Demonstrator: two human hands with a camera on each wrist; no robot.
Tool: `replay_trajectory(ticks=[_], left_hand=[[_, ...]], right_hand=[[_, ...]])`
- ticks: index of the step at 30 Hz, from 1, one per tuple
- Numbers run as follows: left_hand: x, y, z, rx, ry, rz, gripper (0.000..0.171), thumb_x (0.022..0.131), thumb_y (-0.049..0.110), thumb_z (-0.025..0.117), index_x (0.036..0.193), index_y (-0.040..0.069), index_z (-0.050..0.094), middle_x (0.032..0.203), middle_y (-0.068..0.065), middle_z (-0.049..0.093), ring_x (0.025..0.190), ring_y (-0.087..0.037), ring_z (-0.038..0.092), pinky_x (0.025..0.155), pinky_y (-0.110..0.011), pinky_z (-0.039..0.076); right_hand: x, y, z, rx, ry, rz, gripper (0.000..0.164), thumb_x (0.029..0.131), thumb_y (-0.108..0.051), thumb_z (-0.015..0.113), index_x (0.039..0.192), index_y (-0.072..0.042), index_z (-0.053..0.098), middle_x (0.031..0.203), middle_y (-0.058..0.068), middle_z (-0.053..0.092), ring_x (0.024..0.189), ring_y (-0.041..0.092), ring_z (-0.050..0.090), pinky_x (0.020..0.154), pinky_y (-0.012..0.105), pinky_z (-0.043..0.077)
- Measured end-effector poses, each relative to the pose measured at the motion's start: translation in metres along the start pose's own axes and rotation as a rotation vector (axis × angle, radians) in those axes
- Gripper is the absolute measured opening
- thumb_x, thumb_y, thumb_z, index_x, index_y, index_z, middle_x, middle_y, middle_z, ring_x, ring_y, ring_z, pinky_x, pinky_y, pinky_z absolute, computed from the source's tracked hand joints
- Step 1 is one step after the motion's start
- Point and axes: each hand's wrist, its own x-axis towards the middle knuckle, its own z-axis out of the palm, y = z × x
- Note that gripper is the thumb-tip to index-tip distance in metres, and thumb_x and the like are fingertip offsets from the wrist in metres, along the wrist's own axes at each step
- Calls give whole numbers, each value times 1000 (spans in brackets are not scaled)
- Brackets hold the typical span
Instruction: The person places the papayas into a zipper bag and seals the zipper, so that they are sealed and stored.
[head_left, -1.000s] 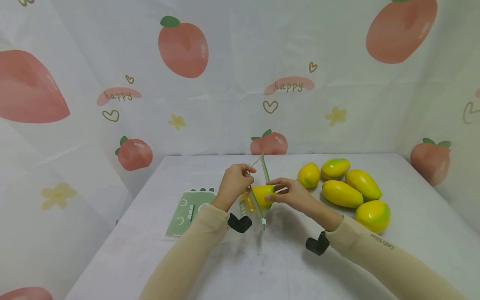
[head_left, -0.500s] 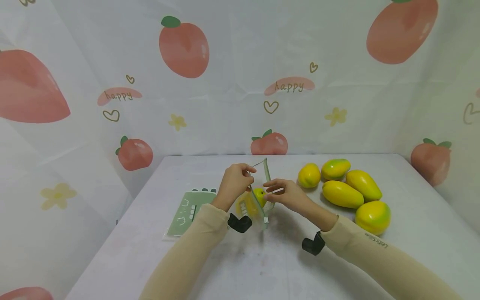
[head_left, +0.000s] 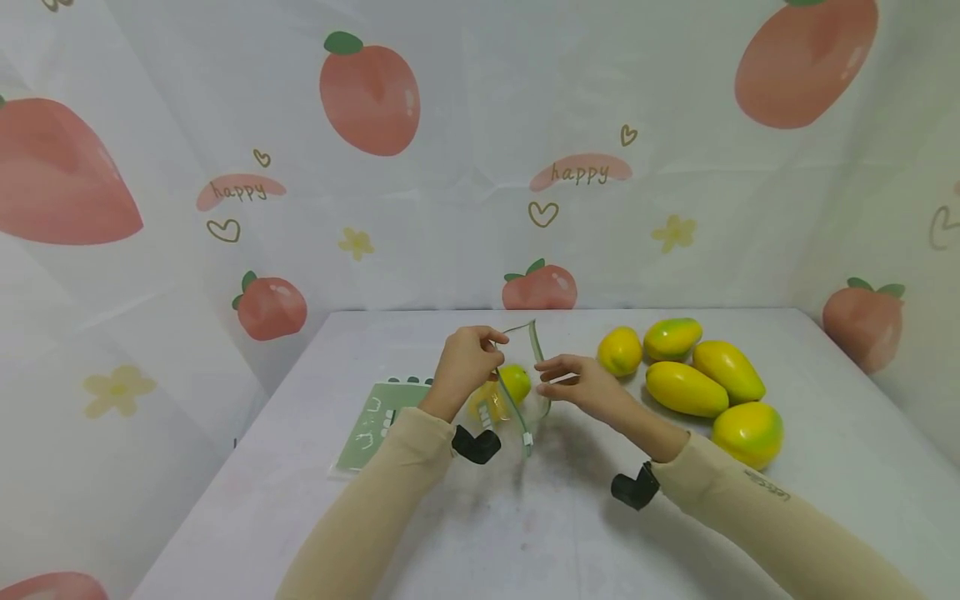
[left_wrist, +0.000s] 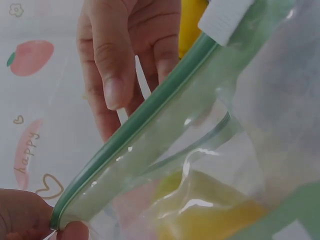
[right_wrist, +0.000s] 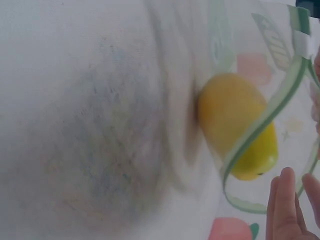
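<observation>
My left hand (head_left: 463, 371) pinches the rim of a clear zip bag (left_wrist: 135, 116) with green zipper edges and a white slider, and its mouth gapes toward the right. Inside the bag lies a yellow-green mango (head_left: 515, 383), seen through the plastic in the right wrist view with its tip toward the mouth. My right hand (head_left: 581, 382) is at the mouth with its fingers fairly straight and nothing held. In the left wrist view that right hand (left_wrist: 112, 55) shows beyond the zipper edge. Whether it touches the bag's far edge, I cannot tell.
Several loose mangoes (head_left: 686, 388) lie grouped on the white table (head_left: 525, 542) at the right. A flat green printed bag (head_left: 375, 425) rests at the left, partly behind the left forearm. A fruit-patterned curtain (head_left: 465, 208) hangs behind the table.
The mango has left my right hand's fingers and slipped deeper into the bag. My right hand has stayed by the mouth, released. My left hand keeps its pinch on the rim.
</observation>
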Motion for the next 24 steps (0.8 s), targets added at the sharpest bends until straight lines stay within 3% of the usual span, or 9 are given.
replay_trajectory(ticks=[11,15,19,24], left_hand=[[-1,-2,0,-18,-1,-4,25,85,-1,58,104,5,72,71,-5,52,52,-16,57,61,-30,60],[-1,-2,0,-17,-3,-8,24,85,-1,58,104,5,72,71,-4,51,53,-16,56,59,-28,59],[0,-3,0,-21,-4,-10,24,86,-1,58,104,5,72,72,-4,51,53,-16,55,58,-26,59],[0,-4,1,-23,-5,-8,23,86,-1,58,104,5,72,72,-4,51,53,-16,56,58,-25,58]], right_hand=[[-17,-5,-28,12,65,-87,43,93,-22,65,130,-3,57,125,21,60,112,35,62,95,45,53],[-28,-10,-44,-1,103,-134,44,93,-25,64,131,-3,56,129,19,58,114,34,61,91,32,55],[-43,-17,-63,-47,146,-153,46,94,-31,62,133,-8,55,135,12,56,118,29,58,89,14,47],[-63,-22,-85,-112,217,-207,43,97,-29,57,135,-10,52,134,12,57,118,27,57,87,6,43]])
